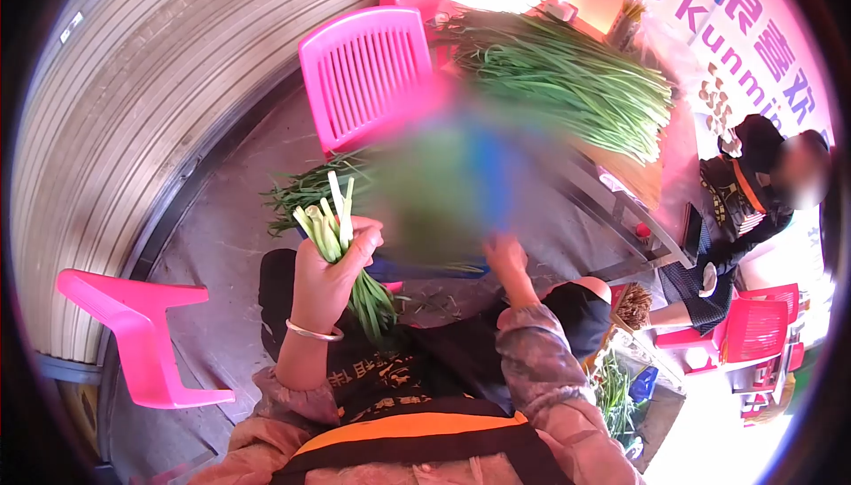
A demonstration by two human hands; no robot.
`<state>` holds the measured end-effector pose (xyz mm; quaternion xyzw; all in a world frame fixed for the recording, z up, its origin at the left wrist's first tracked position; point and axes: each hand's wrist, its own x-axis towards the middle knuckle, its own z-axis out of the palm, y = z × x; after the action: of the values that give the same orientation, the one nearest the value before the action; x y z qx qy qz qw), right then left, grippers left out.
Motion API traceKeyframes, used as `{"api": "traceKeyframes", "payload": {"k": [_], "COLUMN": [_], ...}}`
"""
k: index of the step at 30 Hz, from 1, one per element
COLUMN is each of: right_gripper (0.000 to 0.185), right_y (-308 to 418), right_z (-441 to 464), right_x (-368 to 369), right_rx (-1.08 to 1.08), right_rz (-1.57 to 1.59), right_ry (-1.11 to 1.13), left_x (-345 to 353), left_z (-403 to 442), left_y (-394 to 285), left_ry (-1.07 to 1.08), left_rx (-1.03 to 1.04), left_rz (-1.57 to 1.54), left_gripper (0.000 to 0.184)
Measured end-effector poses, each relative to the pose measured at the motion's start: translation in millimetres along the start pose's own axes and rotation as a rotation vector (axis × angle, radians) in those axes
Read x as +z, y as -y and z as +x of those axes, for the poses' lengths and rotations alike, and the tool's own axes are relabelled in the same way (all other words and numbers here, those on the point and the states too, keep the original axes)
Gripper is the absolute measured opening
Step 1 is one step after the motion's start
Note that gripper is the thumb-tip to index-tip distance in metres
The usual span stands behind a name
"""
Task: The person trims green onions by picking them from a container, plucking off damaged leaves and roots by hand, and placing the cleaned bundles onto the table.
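Observation:
My left hand [337, 259] is closed round a bunch of garlic chives [331, 232]. Their pale, thick ends stick up above the fist and the green leaves hang below it. My right hand [507, 265] is lower right of a blurred patch, beside the edge of a blue container [390, 269]. Its fingers look curled, and what they hold, if anything, is lost in the blur. More dark green leaves [306, 194] lie behind my left hand. The middle of the view, in front of both hands, is smeared over green and blue.
A large heap of long green stalks [567, 77] covers the table [651, 185] at the back right. Pink chairs [365, 73] stand behind and at left [133, 330]. A person [745, 183] sits at right, near a crate of greens [616, 396]. A ribbed wall [177, 68] curves along the left.

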<state>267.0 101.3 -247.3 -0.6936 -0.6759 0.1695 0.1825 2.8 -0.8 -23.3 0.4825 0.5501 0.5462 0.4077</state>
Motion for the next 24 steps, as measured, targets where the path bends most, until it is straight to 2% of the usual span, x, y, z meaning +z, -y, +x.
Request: {"api": "traceKeyframes", "payload": {"k": [2, 5, 7, 10, 11, 12, 14, 15, 16, 18, 20, 22, 24], "right_gripper": [0.021, 0.018, 0.016, 0.014, 0.013, 0.012, 0.01, 0.011, 0.012, 0.013, 0.013, 0.013, 0.013], "right_y": [-2.2, 15.8, 35.4, 89.7, 105.9, 120.7, 136.4, 139.0, 138.5, 126.0, 119.3, 118.7, 128.5], "right_z": [-1.4, -7.6, -12.5, -33.4, -43.2, -52.5, -65.9, -69.0, -70.7, -68.5, -64.9, -61.1, -61.5], "right_x": [17.8, -8.0, -45.3, -127.7, -150.2, -170.2, -196.8, -204.7, -208.8, -206.8, -201.2, -193.0, -181.7], "right_rx": [0.05, -0.065, -0.222, -0.226, -0.242, -0.259, -0.355, -0.407, -0.458, -0.426, -0.416, -0.44, -0.396], "right_rz": [-0.087, 0.045, 0.201, 0.364, 0.375, 0.386, 0.485, 0.548, 0.612, 0.892, 1.185, 1.275, 1.418], "right_ry": [0.026, -0.117, -0.239, -0.221, -0.23, -0.24, -0.159, -0.109, -0.06, 0.154, 0.298, 0.358, 0.392], "left_x": [-1.1, 0.0, 1.4, 18.1, 28.0, 35.6, 53.3, 52.9, 50.4, 43.3, 40.9, 40.2, 43.6], "left_z": [-1.4, 0.2, 1.5, 1.6, 1.1, 1.8, 2.3, 4.8, 5.6, 3.7, 1.9, -3.2, -4.6], "left_y": [0.3, 3.3, 9.4, 10.0, 17.8, 14.4, 16.9, 15.3, 10.1, -5.0, -9.0, -18.1, -16.1], "left_ry": [-0.014, 0.001, 0.041, 0.134, 0.158, 0.187, 0.168, 0.196, 0.229, 0.297, 0.409, 0.541, 0.599], "left_rx": [-0.004, -0.012, -0.012, -0.037, 0.062, 0.198, 0.221, 0.29, 0.209, 0.04, 0.016, -0.051, 0.058], "left_rz": [0.015, 0.004, 0.028, 0.12, 0.057, 0.18, 0.001, 0.055, 0.017, -0.058, -0.118, -0.159, -0.079], "left_gripper": [0.017, 0.018, 0.019, 0.018, 0.018, 0.015, 0.015, 0.016, 0.016, 0.018, 0.017, 0.018, 0.022]}}
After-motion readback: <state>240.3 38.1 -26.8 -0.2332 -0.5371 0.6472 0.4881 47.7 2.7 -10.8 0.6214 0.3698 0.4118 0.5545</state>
